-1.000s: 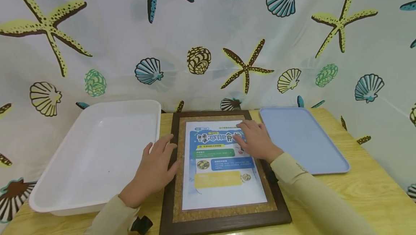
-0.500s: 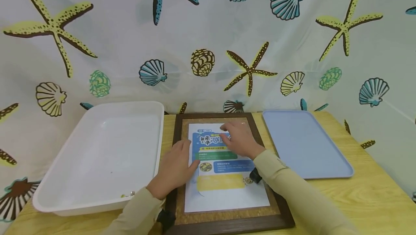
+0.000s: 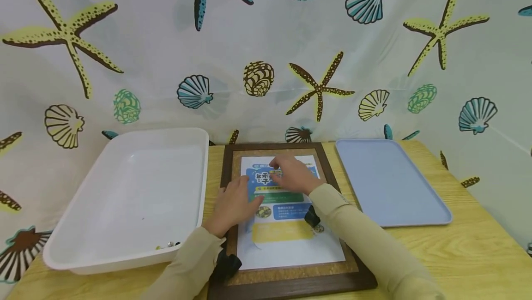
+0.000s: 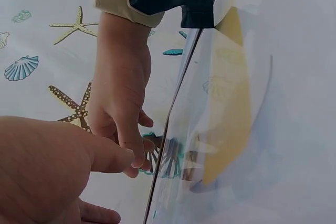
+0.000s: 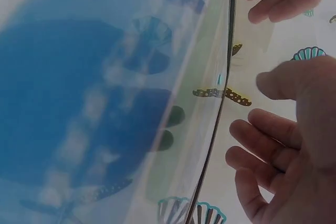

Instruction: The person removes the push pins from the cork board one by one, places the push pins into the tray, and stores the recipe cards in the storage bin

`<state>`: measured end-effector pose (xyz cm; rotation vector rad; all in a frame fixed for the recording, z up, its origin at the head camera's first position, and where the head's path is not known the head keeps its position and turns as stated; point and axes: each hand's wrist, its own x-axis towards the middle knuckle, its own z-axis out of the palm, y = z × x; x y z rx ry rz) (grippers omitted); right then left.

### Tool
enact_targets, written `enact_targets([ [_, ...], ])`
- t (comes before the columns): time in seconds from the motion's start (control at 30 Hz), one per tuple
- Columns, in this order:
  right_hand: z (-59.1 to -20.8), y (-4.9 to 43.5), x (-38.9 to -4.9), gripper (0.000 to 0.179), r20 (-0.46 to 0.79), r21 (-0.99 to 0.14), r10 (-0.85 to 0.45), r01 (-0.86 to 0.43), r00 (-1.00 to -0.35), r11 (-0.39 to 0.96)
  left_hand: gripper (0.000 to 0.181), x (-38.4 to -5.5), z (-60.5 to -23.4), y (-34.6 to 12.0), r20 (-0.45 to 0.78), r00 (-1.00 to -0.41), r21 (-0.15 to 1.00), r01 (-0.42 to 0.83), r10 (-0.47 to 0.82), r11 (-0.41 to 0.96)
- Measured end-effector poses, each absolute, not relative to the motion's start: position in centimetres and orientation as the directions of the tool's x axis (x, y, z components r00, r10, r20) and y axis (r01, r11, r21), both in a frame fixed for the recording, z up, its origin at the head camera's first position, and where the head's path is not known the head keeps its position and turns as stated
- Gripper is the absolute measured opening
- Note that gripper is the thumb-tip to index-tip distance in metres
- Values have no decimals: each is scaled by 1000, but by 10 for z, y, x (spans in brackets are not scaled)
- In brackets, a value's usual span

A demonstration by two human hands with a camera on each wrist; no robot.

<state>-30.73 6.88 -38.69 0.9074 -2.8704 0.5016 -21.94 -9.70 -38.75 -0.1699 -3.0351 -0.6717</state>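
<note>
With left hand (image 3: 233, 205) and right hand (image 3: 295, 174) fingers apart, I judge the sheet (image 3: 284, 231) light, floppy, best held by its edges.

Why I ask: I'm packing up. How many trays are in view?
2: the deep white tray left of the dark-framed corkboard, and the flat light-blue tray right of it. No other tray seems hidden.
</note>
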Motion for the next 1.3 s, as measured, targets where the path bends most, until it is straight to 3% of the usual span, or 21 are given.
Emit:
enact_targets([
  [0.47,-395,50,-330,36,56,-410,-573,-543,-817,733,72,-244,-411,-91,50,-993,489,122,112,864],
  [0.67,-397,39,-335,35,15,-385,-579,-539,-815,749,67,-251,-417,-93,45,-992,482,126,119,867],
  [0.83,-403,35,-346,31,60,-402,-598,-568,-799,718,63,-257,-419,-95,65,-990,468,139,123,872],
  [1.07,-410,40,-360,19,145,-523,-563,-546,-814,655,65,-260,-420,-92,92,-985,429,174,149,886],
  [1.3,-417,28,-360,14,123,-532,-526,-503,-841,681,66,-256,-426,-95,76,-987,371,160,142,915],
])
